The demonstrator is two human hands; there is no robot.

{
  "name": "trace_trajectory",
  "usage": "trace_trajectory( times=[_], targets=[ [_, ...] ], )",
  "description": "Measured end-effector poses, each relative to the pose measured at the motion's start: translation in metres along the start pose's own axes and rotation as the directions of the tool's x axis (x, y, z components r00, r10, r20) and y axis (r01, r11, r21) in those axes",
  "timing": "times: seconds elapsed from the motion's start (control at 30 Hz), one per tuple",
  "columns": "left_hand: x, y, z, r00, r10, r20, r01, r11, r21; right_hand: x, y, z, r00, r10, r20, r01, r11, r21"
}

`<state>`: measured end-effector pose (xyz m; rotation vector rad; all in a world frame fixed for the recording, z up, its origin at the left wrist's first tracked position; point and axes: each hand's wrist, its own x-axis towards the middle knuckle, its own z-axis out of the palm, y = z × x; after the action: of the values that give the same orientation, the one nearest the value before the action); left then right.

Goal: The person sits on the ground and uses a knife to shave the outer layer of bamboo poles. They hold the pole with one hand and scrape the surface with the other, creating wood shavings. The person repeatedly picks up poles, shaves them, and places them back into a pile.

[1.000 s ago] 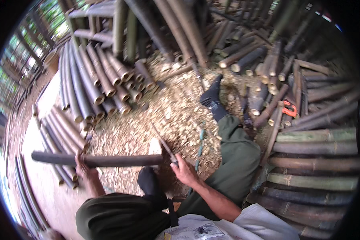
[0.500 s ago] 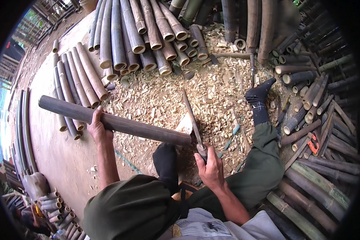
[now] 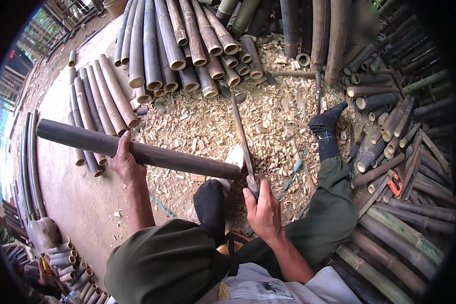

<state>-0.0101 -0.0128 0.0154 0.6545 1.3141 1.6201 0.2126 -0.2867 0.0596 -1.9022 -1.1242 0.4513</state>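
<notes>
My left hand (image 3: 125, 156) is wrapped round a dark bamboo tube (image 3: 180, 159), which lies slantwise across my front with its right end lower. In my right hand (image 3: 264, 207) is the handle of a long knife (image 3: 242, 133), its narrow blade pointing away from me. The blade passes close by the tube's right end; whether they touch I cannot tell. Behind that end shows a pale wooden piece (image 3: 235, 156), partly hidden by tube and blade. My black-socked foot (image 3: 208, 205) rests just below the tube.
Pale wood chips (image 3: 202, 121) cover the ground ahead. Cut bamboo tubes (image 3: 152, 48) lie stacked at the far side, with more bamboo (image 3: 400, 235) piled on the right. An orange-handled saw (image 3: 395, 184) rests there. Another person (image 3: 35, 273) is partly visible at lower left.
The bamboo tube has shifted slightly left in my left hand's grip. The knife has moved a little away from me, its tip now farther forward.
</notes>
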Motion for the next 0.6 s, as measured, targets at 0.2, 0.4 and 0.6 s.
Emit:
trace_trajectory(
  times=[0.2,0.4,0.6],
  targets=[
    [-0.015,0.005,0.009,0.997,0.038,0.07,-0.035,0.998,-0.049,-0.018,0.09,0.042,0.875,0.417,0.248,-0.283,0.853,-0.438],
    [-0.031,0.016,0.012,0.993,0.116,0.036,-0.115,0.993,-0.032,-0.001,0.011,-0.002,0.966,0.21,0.148,-0.183,0.967,-0.178],
    [-0.054,0.026,0.027,0.986,0.133,0.105,-0.128,0.99,-0.051,-0.027,0.088,0.041,0.907,0.359,0.218,-0.267,0.894,-0.359]
  ],
)
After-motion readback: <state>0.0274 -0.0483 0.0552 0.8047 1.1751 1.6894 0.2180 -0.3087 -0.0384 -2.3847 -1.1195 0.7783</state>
